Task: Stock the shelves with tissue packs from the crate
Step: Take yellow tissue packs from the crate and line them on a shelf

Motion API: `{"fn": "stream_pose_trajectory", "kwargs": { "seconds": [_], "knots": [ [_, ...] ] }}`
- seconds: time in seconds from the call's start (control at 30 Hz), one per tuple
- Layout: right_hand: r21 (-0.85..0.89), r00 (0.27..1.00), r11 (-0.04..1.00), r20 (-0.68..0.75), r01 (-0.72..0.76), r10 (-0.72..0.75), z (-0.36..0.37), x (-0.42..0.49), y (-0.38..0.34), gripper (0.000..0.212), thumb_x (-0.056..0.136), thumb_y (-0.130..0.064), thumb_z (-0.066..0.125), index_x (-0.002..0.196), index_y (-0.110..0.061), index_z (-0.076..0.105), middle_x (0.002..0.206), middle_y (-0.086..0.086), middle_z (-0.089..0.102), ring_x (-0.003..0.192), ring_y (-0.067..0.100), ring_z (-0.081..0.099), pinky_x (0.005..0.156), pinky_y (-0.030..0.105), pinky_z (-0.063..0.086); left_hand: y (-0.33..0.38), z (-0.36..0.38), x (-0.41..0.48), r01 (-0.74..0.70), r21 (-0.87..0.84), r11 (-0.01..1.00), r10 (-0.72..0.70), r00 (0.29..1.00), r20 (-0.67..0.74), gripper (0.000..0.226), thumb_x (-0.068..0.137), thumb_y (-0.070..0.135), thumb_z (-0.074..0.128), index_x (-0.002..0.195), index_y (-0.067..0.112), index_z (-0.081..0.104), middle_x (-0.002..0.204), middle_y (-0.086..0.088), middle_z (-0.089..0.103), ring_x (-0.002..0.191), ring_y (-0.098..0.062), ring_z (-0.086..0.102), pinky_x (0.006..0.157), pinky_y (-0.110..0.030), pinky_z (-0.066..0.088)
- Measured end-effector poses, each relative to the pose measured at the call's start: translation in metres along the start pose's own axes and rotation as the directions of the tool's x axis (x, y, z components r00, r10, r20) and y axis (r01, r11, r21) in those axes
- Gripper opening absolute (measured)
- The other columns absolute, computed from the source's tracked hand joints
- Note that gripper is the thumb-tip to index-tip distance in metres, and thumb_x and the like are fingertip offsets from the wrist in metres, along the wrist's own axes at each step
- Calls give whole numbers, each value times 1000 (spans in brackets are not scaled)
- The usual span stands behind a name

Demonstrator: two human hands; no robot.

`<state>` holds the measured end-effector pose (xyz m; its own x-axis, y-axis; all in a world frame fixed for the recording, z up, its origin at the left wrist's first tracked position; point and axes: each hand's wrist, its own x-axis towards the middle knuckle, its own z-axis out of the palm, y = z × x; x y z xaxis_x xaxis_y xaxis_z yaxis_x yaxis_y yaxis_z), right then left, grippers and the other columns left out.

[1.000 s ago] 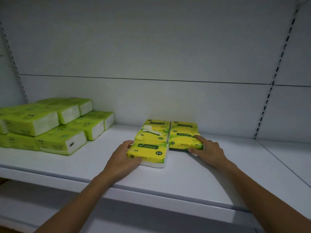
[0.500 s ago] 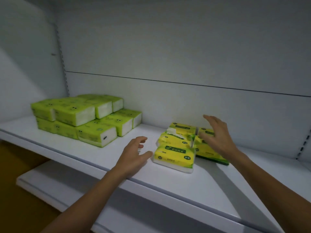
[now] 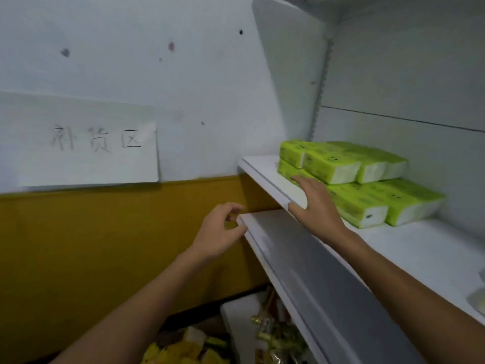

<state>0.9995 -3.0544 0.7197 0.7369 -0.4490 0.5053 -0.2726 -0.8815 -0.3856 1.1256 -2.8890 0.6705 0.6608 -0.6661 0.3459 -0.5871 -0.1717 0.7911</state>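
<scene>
White shelf (image 3: 420,248) holds green tissue packs (image 3: 362,185); both hands, left (image 3: 217,232) and right (image 3: 319,206), hover apart, empty, fingers loosely spread.

The setting is a shop restocking area. On the right of the frame, white metal retail shelving (image 3: 420,253) with a slotted upright (image 3: 321,82) carries identical lime-green tissue packs (image 3: 362,179) stacked in two layers. At the left, a handwritten paper sign (image 3: 86,145) is fixed to a white wall (image 3: 131,48) above a mustard-yellow lower band (image 3: 91,232), and loose packaged goods (image 3: 275,334) lie at the bottom centre.
</scene>
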Motion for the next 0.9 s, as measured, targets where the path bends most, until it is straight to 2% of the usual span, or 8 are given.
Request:
{"fn": "stream_pose_trajectory", "kwargs": {
  "seconds": [0.1, 0.27, 0.37, 0.47, 0.53, 0.7, 0.8, 0.9],
  "knots": [
    [107, 990, 994, 131, 27, -41, 54, 9, -34, 57, 88, -13, 58, 142, -13, 37, 144, 7, 39, 134, 23, 32, 107, 32, 27, -36, -43, -19, 112, 47, 993, -108, 991, -80, 37, 85, 18, 63, 121, 18, 54, 121, 1, 53, 106, -12, 50, 92, -30, 45],
    [231, 937, 972, 330, 41, -118, 139, 10, -73, 59, 92, -18, 56, 145, -19, 31, 148, 4, 35, 137, 20, 30, 110, 34, 27, -92, -88, -51, 300, 74, 951, -288, 947, -139, 36, 89, 21, 60, 124, 18, 51, 125, 1, 48, 108, -12, 47, 90, -26, 42],
    [285, 886, 958, 452, -27, -109, 188, 5, -86, 58, 93, -16, 55, 145, -18, 30, 147, 6, 36, 135, 21, 32, 110, 37, 31, -130, -98, -72, 388, 80, 918, -374, 915, -154, 36, 91, 24, 58, 126, 19, 49, 127, 1, 46, 109, -13, 46, 91, -28, 41],
    [305, 850, 948, 519, -89, -87, 242, -6, -88, 56, 93, -15, 55, 144, -16, 31, 141, 9, 41, 131, 23, 36, 103, 37, 37, -177, -102, -87, 465, 73, 882, -447, 876, -180, 35, 90, 24, 58, 125, 20, 50, 125, 1, 47, 109, -12, 46, 90, -28, 41],
    [291, 824, 946, 564, -145, -48, 281, -17, -86, 57, 93, -17, 55, 145, -19, 31, 140, 8, 42, 128, 23, 39, 100, 36, 39, -214, -97, -95, 536, 56, 842, -522, 837, -164, 36, 91, 25, 57, 125, 20, 49, 124, 1, 47, 111, -13, 47, 91, -30, 43],
    [294, 756, 924, 654, -245, -8, 384, -47, -71, 57, 96, -17, 52, 147, -18, 27, 149, 5, 33, 136, 22, 31, 109, 42, 34, -311, -70, -111, 660, 4, 751, -659, 751, -44, 41, 91, 26, 57, 130, 18, 46, 128, -1, 44, 117, -18, 48, 97, -34, 43],
    [224, 682, 937, 731, -269, 21, 449, -70, -59, 56, 96, -19, 53, 146, -16, 28, 147, 7, 36, 134, 25, 35, 106, 42, 36, -373, -50, -123, 718, 7, 696, -718, 696, -25, 37, 89, 24, 60, 125, 17, 51, 123, -2, 48, 114, -19, 50, 89, -30, 43],
    [197, 613, 938, 790, -286, 22, 512, -94, -48, 58, 94, -14, 55, 146, -11, 29, 147, 10, 36, 134, 28, 36, 107, 45, 34, -436, -30, -138, 776, 22, 630, -777, 630, 24, 41, 90, 25, 59, 129, 17, 49, 130, -2, 45, 114, -19, 50, 86, -29, 43]
  ]
}}
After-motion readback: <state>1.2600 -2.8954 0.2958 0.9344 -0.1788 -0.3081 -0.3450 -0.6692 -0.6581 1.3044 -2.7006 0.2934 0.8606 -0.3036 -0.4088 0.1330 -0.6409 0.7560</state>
